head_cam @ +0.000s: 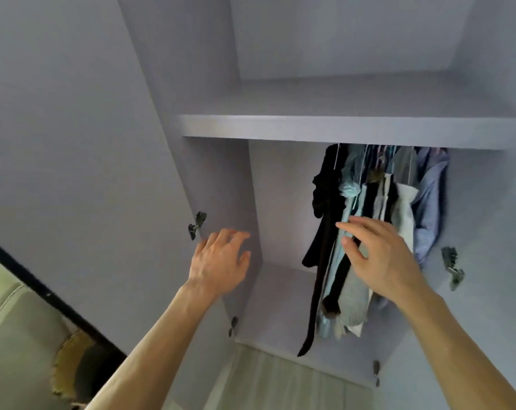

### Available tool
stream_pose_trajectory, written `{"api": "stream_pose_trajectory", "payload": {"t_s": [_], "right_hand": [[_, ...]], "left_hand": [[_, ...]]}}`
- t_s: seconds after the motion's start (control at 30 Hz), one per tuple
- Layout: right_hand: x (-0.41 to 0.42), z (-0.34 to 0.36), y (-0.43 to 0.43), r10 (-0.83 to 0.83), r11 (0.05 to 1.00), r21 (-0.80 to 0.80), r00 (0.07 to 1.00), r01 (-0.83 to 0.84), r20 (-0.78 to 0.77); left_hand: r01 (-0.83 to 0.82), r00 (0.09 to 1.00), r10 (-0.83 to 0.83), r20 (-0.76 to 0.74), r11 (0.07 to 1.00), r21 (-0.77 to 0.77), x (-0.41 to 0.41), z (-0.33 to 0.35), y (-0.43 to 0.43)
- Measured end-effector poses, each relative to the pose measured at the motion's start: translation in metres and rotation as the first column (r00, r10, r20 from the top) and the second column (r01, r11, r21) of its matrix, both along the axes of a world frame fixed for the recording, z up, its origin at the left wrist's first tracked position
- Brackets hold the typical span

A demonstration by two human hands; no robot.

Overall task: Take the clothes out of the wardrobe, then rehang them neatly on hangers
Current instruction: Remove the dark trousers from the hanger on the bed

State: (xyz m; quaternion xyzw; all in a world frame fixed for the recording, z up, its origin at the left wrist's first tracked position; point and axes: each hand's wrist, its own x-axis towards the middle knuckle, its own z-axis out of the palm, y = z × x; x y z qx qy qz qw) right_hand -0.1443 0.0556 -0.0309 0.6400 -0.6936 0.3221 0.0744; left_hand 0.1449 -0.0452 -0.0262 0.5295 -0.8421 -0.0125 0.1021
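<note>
**Both hands raised at the open wardrobe, clothes bunched on the right**

The wardrobe (212, 179) stands open, and a wide shelf (339, 128) runs across it above the hanging space. Under the shelf's front edge the left half is open room, with only the bare back panel (280, 202) showing. The clothes (378, 190) hang packed together in the right half, directly below the shelf. The bunch has a long black garment (325, 208) on its left edge, a white piece (406, 208) further right and a blue striped shirt (428, 208) at its right edge, close to the right side wall.

The left hand (221, 261) is raised in front of the edge of the wardrobe's left wall, with fingers loosely spread and nothing in it. The right hand (381, 255) is in front of the middle of the clothes, its fingers stretched out to the left and the thumb held apart. It holds nothing, and it is not clear whether the fingertips touch the cloth.

The left door (73, 143) swings out towards the near left, and a dark hinge (197, 224) sits just beside the left hand. A second hinge (452, 267) is on the right wall, near the right wrist (both stick out from the panels). Pale floor (280, 380) shows below the wardrobe. At the near left, beyond the door's dark lower edge, are a woven straw item (73, 365) and something pale green and padded (8, 306).
</note>
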Motion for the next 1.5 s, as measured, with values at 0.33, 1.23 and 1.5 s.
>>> {"api": "stream_pose_trajectory", "payload": {"t_s": [0.33,1.23,1.5], "right_hand": [[-0.066,0.085,-0.127,-0.321,0.932,-0.253,0.918,0.261,-0.234],[-0.146,0.052,-0.213,-0.583,0.686,-0.713,0.697,0.147,-0.417],[-0.142,0.054,-0.208,-0.564,0.701,-0.693,0.725,0.167,-0.396]], "left_hand": [[0.196,0.967,-0.174,-0.185,0.975,0.105,-0.128,0.034,-0.117],[0.006,0.865,0.105,-0.491,0.976,0.218,-0.287,-0.026,-0.223],[-0.112,0.782,0.191,-0.594,0.979,0.169,-0.228,-0.021,-0.211]]}}
